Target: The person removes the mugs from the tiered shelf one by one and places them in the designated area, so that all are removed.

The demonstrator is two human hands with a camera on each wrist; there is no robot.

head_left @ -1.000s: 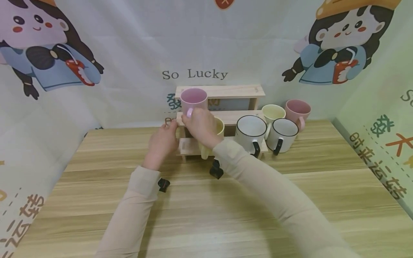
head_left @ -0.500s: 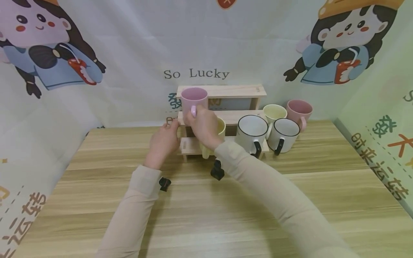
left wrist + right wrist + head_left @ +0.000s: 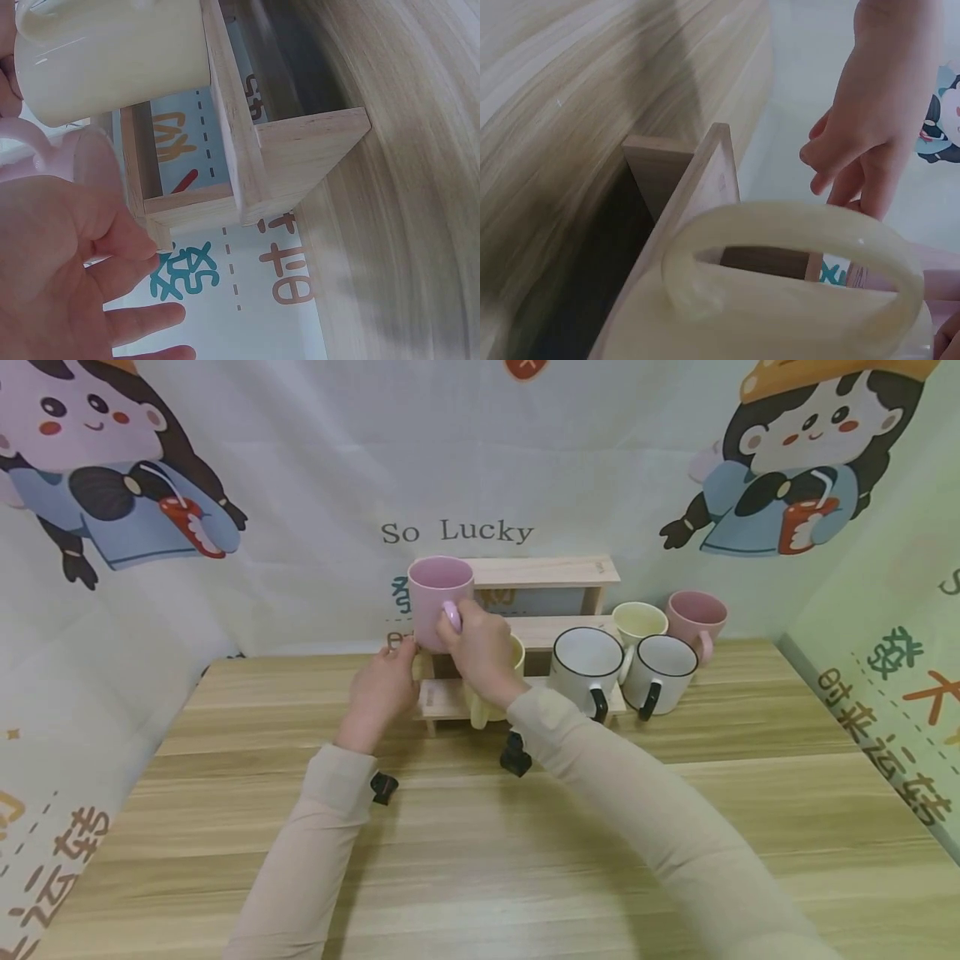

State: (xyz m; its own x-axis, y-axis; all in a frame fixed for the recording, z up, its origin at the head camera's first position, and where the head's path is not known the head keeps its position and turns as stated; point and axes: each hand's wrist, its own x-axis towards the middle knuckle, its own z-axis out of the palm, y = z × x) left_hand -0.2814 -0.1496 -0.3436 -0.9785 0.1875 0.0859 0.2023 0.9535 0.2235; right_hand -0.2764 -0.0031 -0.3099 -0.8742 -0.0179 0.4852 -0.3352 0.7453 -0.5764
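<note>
Holding a smooth, plain pink mug (image 3: 431, 602) is the right hand (image 3: 482, 647); the left hand (image 3: 382, 687) pinches the rack (image 3: 551, 631).

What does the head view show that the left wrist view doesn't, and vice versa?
Only the head view shows the larger white mug, smaller white mug, dark pink mug and "So Lucky" lettering.
Only the left wrist view shows outstretched fingers of the left hand.
Both show the light pink mug, wooden shelf and the yellow mug on it.
</note>
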